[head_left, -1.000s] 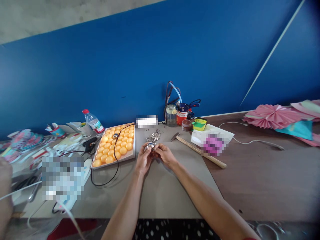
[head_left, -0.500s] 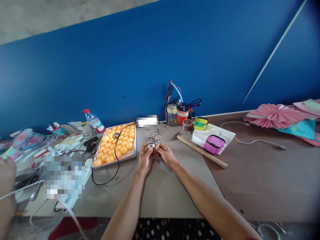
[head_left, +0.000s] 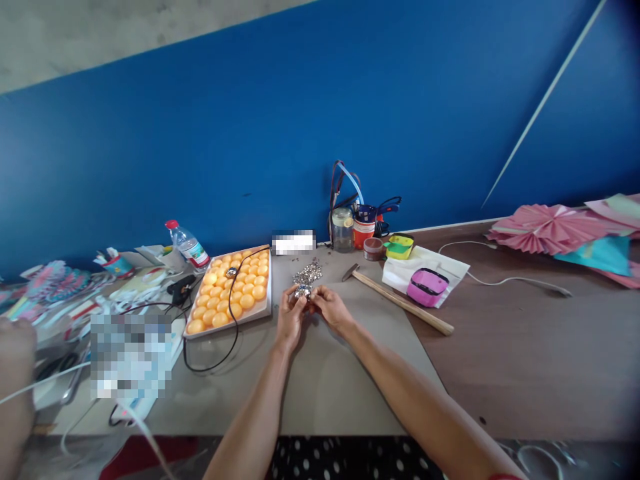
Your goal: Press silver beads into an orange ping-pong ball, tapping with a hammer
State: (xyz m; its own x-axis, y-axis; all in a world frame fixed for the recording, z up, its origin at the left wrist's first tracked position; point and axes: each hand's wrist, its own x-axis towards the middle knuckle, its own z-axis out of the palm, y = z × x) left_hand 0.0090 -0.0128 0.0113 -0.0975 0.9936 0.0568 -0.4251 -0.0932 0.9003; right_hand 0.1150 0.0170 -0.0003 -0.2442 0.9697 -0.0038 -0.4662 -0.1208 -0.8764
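Note:
Between my two hands is a small, shiny silver ball [head_left: 303, 291] with a mirror-like, faceted surface. My left hand [head_left: 290, 320] wraps its thumb and fingers round the left side of it. The bent fingers of my right hand [head_left: 331, 310] are closed on its lower right side, their tips partly hidden. Just beyond the fingers lies a loose pile of small shiny metallic pieces [head_left: 309, 272] on the grey mat [head_left: 345, 387]. Left of my hands, a tray [head_left: 271, 287] holds rows of orange balls [head_left: 220, 320], with another silver ball [head_left: 231, 272] on top.
A hammer [head_left: 400, 302] lies to the right, near a purple pouch [head_left: 427, 287] on white paper. Behind stand a glass jar [head_left: 343, 233] and an orange cup [head_left: 363, 233]. A black cable [head_left: 235, 340] crosses the tray. A bottle [head_left: 187, 247] and another person's arm [head_left: 15, 393] are left.
Both hands stay almost where they were, closed at the silver ball. The whole view has shifted very slightly. The other person's arm at the left edge moved a little to the right.

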